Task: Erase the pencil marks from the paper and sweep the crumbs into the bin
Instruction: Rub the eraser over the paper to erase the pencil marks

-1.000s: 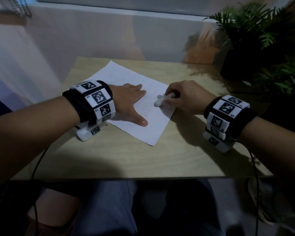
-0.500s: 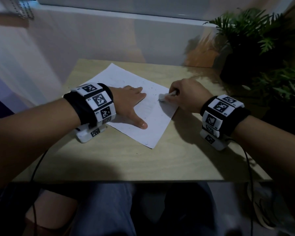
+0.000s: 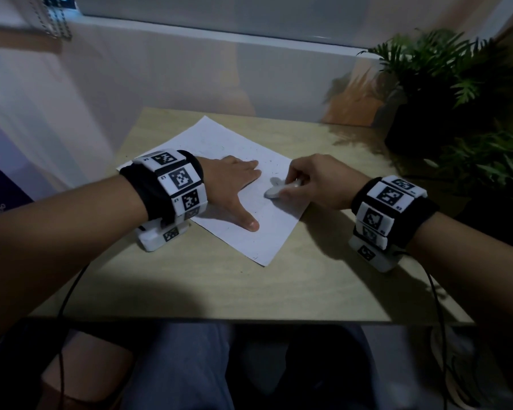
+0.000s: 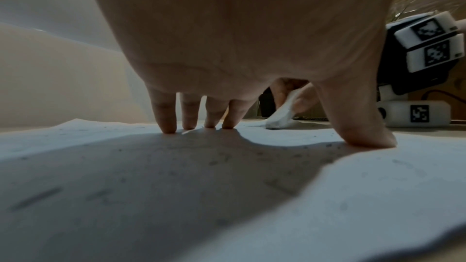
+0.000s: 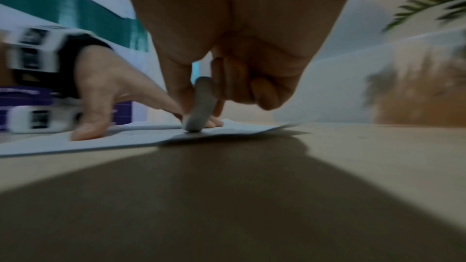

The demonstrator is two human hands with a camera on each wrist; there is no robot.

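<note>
Paper [image 3: 219, 143] lies mid-table, pinned by the flat, spread left hand [image 3: 231, 184] while the right hand [image 3: 314, 180] pinches the eraser [image 3: 274, 190] at its 3 o'clock edge, where hard rubbing could crumple it.

The scene is dim, with cool, weak light coming from the far side, toward the wall. In the head view, broad dark shadows from both arms spread over the near half of the desk [image 3: 323, 291], and the lower part sinks into near black. Straight lines bow at the edges. In the left wrist view, the left hand [image 4: 239, 37] shadows the paper [image 4: 378, 186], whose near part is soft. The right wrist view is smeared by motion blur, and the plant [image 5: 428, 3] is hazy.
</note>
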